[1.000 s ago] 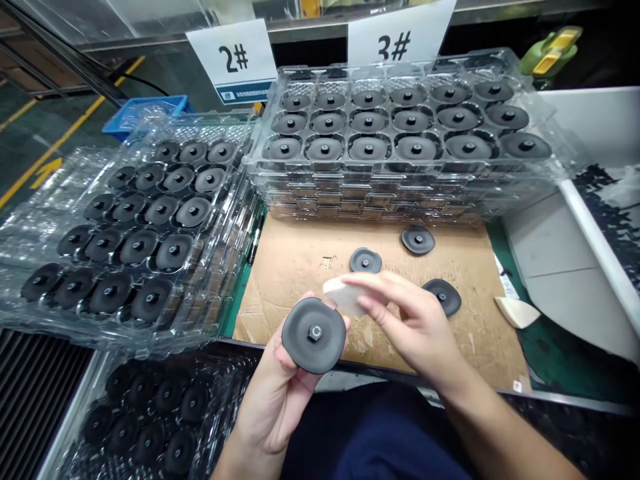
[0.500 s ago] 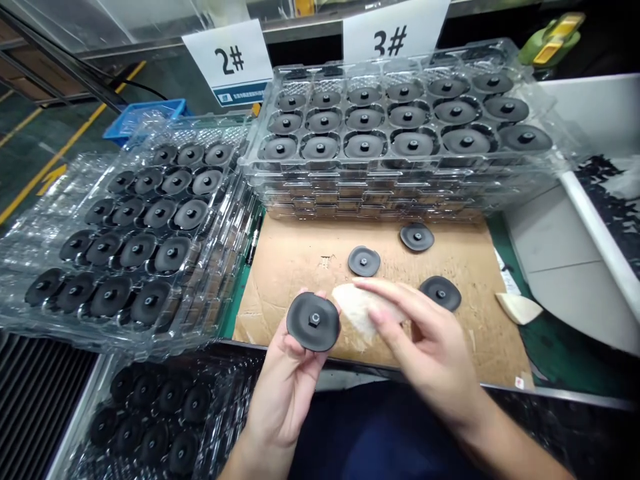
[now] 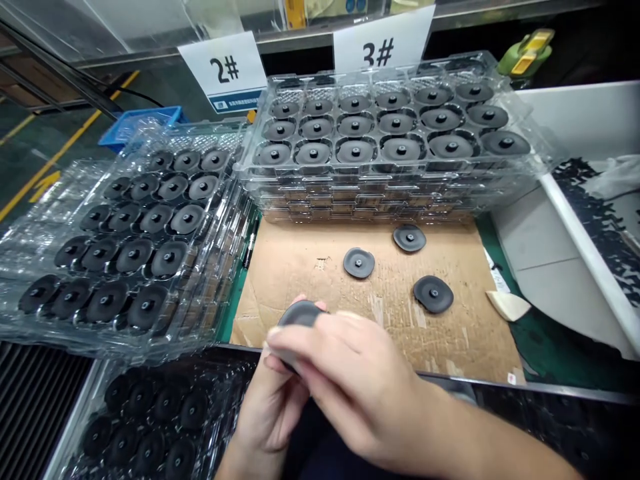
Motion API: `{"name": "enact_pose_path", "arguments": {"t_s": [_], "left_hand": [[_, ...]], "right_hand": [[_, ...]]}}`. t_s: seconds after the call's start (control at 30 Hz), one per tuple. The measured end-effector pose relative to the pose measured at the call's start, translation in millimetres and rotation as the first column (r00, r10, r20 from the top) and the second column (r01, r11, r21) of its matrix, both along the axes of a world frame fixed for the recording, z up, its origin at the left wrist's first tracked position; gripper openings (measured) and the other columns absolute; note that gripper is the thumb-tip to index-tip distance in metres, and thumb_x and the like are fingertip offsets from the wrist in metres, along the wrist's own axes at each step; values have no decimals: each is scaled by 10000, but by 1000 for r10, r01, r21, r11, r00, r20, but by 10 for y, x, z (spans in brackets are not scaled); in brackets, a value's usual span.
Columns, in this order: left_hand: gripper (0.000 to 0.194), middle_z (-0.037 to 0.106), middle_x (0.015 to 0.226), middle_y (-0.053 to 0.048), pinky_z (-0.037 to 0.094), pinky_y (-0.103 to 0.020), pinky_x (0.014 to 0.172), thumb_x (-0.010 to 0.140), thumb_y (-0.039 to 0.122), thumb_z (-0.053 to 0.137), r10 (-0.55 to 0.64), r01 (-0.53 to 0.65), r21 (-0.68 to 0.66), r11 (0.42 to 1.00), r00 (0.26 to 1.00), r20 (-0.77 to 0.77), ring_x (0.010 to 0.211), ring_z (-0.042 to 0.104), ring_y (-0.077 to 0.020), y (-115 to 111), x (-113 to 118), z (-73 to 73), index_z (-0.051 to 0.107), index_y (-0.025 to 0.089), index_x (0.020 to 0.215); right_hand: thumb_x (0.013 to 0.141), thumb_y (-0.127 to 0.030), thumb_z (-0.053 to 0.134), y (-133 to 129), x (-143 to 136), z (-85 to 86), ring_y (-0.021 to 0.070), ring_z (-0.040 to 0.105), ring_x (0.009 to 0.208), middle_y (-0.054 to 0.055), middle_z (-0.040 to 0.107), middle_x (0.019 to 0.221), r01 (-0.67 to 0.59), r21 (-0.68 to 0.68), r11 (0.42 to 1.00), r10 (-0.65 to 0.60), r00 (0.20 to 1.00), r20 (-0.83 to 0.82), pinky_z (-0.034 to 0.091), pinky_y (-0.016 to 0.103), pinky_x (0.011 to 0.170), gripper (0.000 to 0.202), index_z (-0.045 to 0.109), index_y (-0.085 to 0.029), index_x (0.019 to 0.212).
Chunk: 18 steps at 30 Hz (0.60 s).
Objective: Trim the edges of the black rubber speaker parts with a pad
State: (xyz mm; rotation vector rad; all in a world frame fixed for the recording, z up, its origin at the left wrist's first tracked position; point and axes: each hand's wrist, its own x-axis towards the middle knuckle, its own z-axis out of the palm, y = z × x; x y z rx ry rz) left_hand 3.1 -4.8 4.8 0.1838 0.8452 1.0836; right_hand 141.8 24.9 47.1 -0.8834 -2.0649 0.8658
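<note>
A dark grey, rounded disc with a matte surface (image 3: 299, 314) was located in the left hand (image 3: 273, 400), over the near edge of the brown cardboard sheet (image 3: 295, 247). The disc's centre and near side were hidden by the right hand (image 3: 360, 380). The left fingers, partly concealed, gripped the disc from below. The right hand extended across it, back toward the camera, fingers bent; whether they held anything could not be determined. Both forearms were cut off at the lower border. Three loose, dark grey discs (image 3: 433, 295) lay beyond, mutually apart.
</note>
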Motion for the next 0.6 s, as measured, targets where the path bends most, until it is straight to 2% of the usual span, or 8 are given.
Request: {"name": "enact_pose_path", "arguments": {"t_s": [0.07, 0.13, 0.23, 0.3, 0.37, 0.43, 0.5, 0.6], "left_hand": [[346, 652, 1113, -1, 479, -230, 885, 745, 309, 657, 3, -4, 26, 1000, 999, 34, 1042, 584, -169, -3, -72, -32, 617, 279, 1088], [332, 646, 1132, -20, 475, -230, 891, 760, 307, 638, -12, 10, 28, 1000, 997, 74, 1045, 584, -164, -10, -102, -71, 618, 267, 1090], [329, 650, 1126, -22, 461, -224, 906, 767, 274, 638, -41, 39, 16, 999, 990, 138, 1084, 561, -162, -20, -55, -91, 616, 269, 1095], [367, 633, 1155, -34, 459, -232, 909, 760, 263, 649, -58, 56, 21, 998, 988, 143, 1092, 555, -175, -25, -18, -74, 600, 251, 1123], [431, 619, 1173, -57, 472, -267, 901, 735, 274, 675, -71, 66, 45, 997, 991, 112, 1055, 580, -201, -32, -12, -46, 579, 224, 1151], [488, 618, 1171, -80, 482, -323, 894, 698, 320, 702, -85, 78, 76, 994, 991, 100, 1019, 601, -239, -43, -40, -24, 572, 219, 1157], [506, 623, 1164, -86, 477, -347, 898, 671, 369, 711, -108, 98, 83, 992, 986, 124, 1027, 597, -269, -56, -78, -15, 584, 230, 1141], [511, 630, 1156, -72, 469, -322, 904, 639, 402, 717, -101, 92, 66, 994, 983, 154, 1040, 589, -273, -68, -111, -32, 607, 235, 1109]], "right_hand": [[879, -105, 417, -73, 125, 6, 121, 533, 817, 24, 612, 944, -54, -104, 993, 57, 998, 26, 413, 235, 734, 267, 528, -148, 1118], [870, -98, 429, -118, 233, 10, 124, 515, 747, 13, 597, 855, 44, -143, 989, -24, 990, 137, 402, 244, 669, 283, 525, -169, 1127], [886, -116, 394, -49, 278, 11, 147, 452, 643, 20, 554, 717, 151, 37, 988, -156, 960, 232, 356, 282, 587, 277, 571, -179, 1090], [909, -150, 365, 75, 260, -17, 145, 451, 641, 26, 563, 716, 70, 135, 988, -89, 987, 133, 367, 283, 595, 288, 616, -203, 1039], [918, -153, 357, 188, 251, -97, 132, 505, 713, 28, 601, 807, 28, 71, 997, -27, 999, -22, 414, 265, 659, 300, 625, -218, 1035], [911, -133, 373, 222, 267, -248, 125, 546, 828, 29, 615, 934, 131, -104, 986, -140, 987, -82, 441, 249, 739, 298, 598, -222, 1086], [909, -153, 396, 149, 300, -475, 143, 555, 912, 33, 608, 1028, 281, -245, 928, -290, 957, 1, 453, 269, 780, 297, 560, -237, 1141], [909, -192, 396, -83, 344, -889, 170, 575, 931, 52, 613, 1050, 309, -313, 898, -284, 951, 124, 480, 301, 775, 309, 525, -237, 1186]]}}
